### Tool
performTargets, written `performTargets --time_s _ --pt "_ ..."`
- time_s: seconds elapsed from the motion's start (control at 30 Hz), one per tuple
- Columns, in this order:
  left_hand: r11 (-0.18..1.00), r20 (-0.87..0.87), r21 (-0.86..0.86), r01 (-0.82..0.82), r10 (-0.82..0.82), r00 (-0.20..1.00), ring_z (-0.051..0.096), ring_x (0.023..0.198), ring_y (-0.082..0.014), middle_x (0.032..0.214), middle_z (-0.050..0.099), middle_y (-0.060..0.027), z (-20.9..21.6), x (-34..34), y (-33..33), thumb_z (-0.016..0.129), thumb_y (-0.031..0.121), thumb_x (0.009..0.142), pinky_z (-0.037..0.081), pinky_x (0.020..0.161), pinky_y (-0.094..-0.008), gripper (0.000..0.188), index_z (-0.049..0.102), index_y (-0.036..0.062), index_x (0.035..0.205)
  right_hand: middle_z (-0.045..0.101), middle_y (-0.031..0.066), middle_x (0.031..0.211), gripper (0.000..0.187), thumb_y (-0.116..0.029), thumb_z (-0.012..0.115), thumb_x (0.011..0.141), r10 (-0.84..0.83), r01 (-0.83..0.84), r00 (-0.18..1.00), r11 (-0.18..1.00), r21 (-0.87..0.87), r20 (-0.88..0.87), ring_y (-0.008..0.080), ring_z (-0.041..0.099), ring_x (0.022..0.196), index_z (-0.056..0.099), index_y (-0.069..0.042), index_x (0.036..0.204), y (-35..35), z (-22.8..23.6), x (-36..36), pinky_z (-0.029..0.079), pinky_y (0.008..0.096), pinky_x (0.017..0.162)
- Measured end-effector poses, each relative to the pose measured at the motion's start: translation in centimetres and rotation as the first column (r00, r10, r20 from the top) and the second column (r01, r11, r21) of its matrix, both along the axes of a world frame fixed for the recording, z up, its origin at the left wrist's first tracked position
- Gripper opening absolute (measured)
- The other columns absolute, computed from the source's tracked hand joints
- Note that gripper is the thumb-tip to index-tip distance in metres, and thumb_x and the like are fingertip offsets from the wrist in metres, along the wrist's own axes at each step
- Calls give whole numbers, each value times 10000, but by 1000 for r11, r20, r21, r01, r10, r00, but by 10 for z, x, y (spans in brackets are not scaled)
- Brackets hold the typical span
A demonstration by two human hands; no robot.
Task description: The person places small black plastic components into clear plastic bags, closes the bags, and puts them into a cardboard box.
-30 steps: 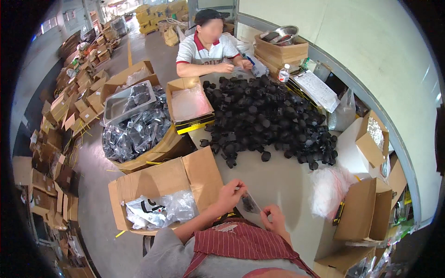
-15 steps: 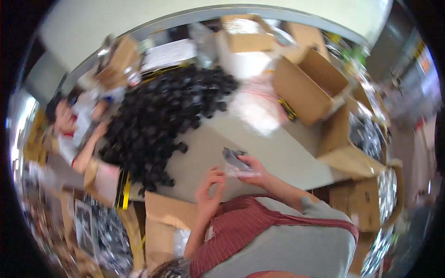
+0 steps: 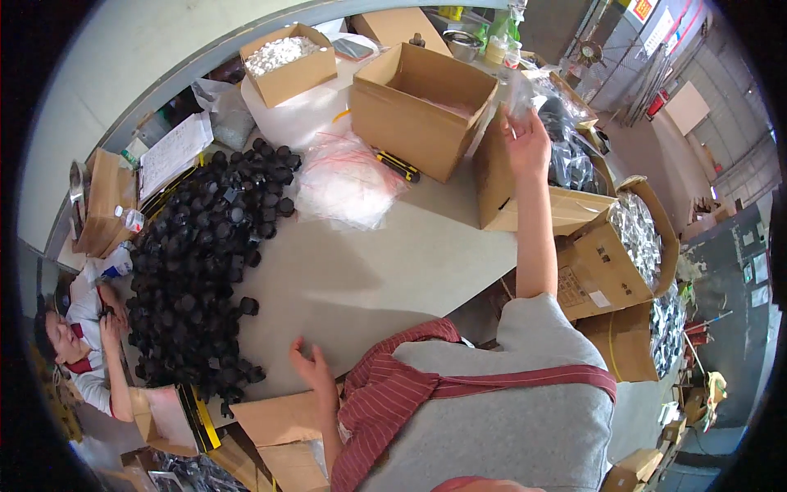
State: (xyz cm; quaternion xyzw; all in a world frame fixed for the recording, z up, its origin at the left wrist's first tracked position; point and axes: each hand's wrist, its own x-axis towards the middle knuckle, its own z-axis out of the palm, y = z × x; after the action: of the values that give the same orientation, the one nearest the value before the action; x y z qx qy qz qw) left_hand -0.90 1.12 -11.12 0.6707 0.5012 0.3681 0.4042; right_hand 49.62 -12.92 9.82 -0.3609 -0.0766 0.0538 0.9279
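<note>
My right arm reaches far out to the right. My right hand [image 3: 527, 146] is over a cardboard box [image 3: 502, 176] of bagged black parts [image 3: 567, 160]. At its fingertips is a blurred clear plastic bag [image 3: 520, 94], which the fingers seem to pinch; what lies inside it is hard to make out. My left hand [image 3: 315, 371] is held low by the table's near edge, fingers apart and holding nothing. Beyond it on the left spreads a large heap of small black plastic parts [image 3: 205, 262]. A pile of clear bags with red edges [image 3: 348, 180] lies mid-table.
An open carton [image 3: 418, 115] stands behind the bags, with a yellow-and-black cutter [image 3: 398, 166] beside it. A small box of white pieces [image 3: 287, 66] is at the back. More full cartons [image 3: 611, 258] line the right. A co-worker [image 3: 82, 344] sits at the far left.
My right hand has swung from in front of me out to the right-hand box, carrying the clear bag. My left hand has dropped back leftward. The view has turned right.
</note>
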Motion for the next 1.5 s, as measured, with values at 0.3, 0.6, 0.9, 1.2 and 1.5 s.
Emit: performTargets --time_s 0.3,0.6,0.9,1.2,1.5 --pt "970 -352 202 139 -60 934 534 1082 -341 1157 566 -159 -25 -2 11 641 53 820 444 920 -423 289 605 40 1106 674 100 967 320 -149 646 866 574 -306 809 595 -744 127 180 635 881 647 39 1125 86 -73 -49 522 293 770" --pt "909 -463 375 185 10 886 541 1058 -349 1148 569 -132 -8 8 2 637 44 831 467 880 -423 258 617 92 1083 480 259 1332 599 -408 748 801 697 472 599 91 -877 394 402 540 1167 567 -6 1207 248 -201 -27 457 424 956" --pt "943 -434 297 147 -4 901 540 1063 -338 1134 570 -122 -9 10 0 631 32 824 481 856 -411 266 615 94 1082 703 164 820 199 -179 690 832 591 225 733 254 -941 335 248 668 774 709 5 906 246 -184 -12 517 365 739" --pt "946 129 -150 286 -268 955 418 1332 -280 1490 369 -132 45 62 17 763 186 820 401 1073 -438 818 299 52 1479 540 205 1376 74 -72 667 802 767 -309 486 599 -739 419 293 503 1292 633 -12 826 160 -129 -168 385 374 1047" --pt "837 648 -371 401 -76 758 553 1139 -188 1283 534 -84 99 84 16 772 131 828 494 924 -339 755 354 43 1451 536 130 1378 169 -60 632 902 972 -843 227 229 -487 64 230 479 1289 663 -24 1064 126 -109 -260 374 372 1060"
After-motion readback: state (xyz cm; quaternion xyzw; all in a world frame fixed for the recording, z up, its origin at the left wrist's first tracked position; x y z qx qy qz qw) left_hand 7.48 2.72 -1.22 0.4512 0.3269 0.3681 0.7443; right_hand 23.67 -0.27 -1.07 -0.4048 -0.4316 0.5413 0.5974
